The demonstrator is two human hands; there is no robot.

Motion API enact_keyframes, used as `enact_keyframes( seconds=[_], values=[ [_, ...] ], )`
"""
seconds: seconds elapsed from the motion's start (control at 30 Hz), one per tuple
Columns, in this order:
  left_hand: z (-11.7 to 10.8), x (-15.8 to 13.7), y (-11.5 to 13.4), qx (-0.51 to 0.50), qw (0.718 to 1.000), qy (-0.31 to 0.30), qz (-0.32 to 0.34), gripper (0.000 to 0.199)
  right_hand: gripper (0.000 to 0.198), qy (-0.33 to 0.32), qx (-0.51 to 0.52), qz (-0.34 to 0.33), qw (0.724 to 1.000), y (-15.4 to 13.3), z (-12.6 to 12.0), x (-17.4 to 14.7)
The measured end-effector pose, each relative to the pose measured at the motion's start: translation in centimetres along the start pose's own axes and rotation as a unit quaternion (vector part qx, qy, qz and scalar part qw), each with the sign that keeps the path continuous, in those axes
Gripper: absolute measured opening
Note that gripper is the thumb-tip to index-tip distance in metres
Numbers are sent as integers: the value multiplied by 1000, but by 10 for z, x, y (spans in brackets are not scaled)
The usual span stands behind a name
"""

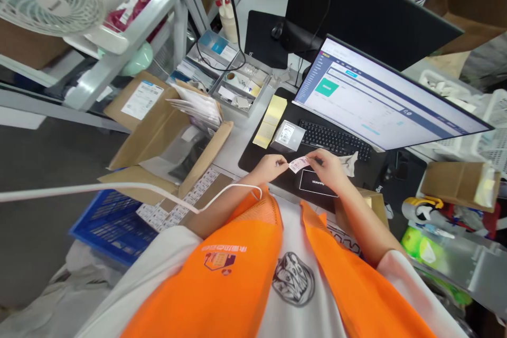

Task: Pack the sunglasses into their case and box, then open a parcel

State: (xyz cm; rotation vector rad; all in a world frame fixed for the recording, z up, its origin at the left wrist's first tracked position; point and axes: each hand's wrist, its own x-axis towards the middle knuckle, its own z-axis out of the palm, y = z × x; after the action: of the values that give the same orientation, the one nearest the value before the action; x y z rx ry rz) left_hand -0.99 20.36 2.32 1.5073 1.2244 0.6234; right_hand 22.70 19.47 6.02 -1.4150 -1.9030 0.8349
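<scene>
A small printed label [300, 164] is stretched between my two hands above the black desk mat. My left hand [271, 167] pinches its left end, and my right hand [325, 168] grips the right end between thumb and fingers. Just below the label lies a dark box [317, 184] with a white outline and lettering on top. Beyond my hands sits a small grey box [288, 135] with a white printed sticker. To its left is a yellow strip of paper [270, 121]. A crumpled pale piece [349, 164] lies beside my right hand.
Behind the mat stand a keyboard [335, 138] and a lit monitor [380, 95]. An open carton [158, 142] with envelopes is at the left, near a divided tray [241, 84]. A white cable [158, 188] crosses the left side. A tape dispenser [420, 208] lies at right.
</scene>
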Motion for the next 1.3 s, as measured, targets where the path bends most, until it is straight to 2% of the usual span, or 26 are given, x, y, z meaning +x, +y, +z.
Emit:
enact_keyframes(
  seconds=[0.07, 0.17, 0.23, 0.37, 0.47, 0.6, 0.73, 1.3],
  values=[
    [-1, 5, -1, -16, 1000, 6, -18, 10, 18, -1, 11, 17, 1000, 3, 2, 7],
    [-2, 14, -5, -30, 998, 32, -35, 11, 31, 7, 25, 62, 998, 9, 7, 24],
    [-1, 21, -9, -37, 995, 77, -46, 10, 37, 10, 32, 93, 995, 11, 13, 42],
    [2, 39, -20, -50, 979, 187, -60, 12, 35, -12, 26, 147, 989, 15, 26, 88],
    [5, 55, -28, -71, 970, 218, -77, 14, 35, -46, -3, 179, 983, 19, 32, 120],
    [6, 72, -35, -100, 962, 235, -100, 14, 32, -95, -51, 190, 976, 29, 36, 147],
    [4, 82, -38, -118, 959, 233, -113, 15, 27, -117, -86, 198, 969, 37, 40, 160],
    [0, 87, -46, -151, 955, 215, -134, 18, 24, -157, -153, 227, 949, 30, 44, 173]
  ],
)
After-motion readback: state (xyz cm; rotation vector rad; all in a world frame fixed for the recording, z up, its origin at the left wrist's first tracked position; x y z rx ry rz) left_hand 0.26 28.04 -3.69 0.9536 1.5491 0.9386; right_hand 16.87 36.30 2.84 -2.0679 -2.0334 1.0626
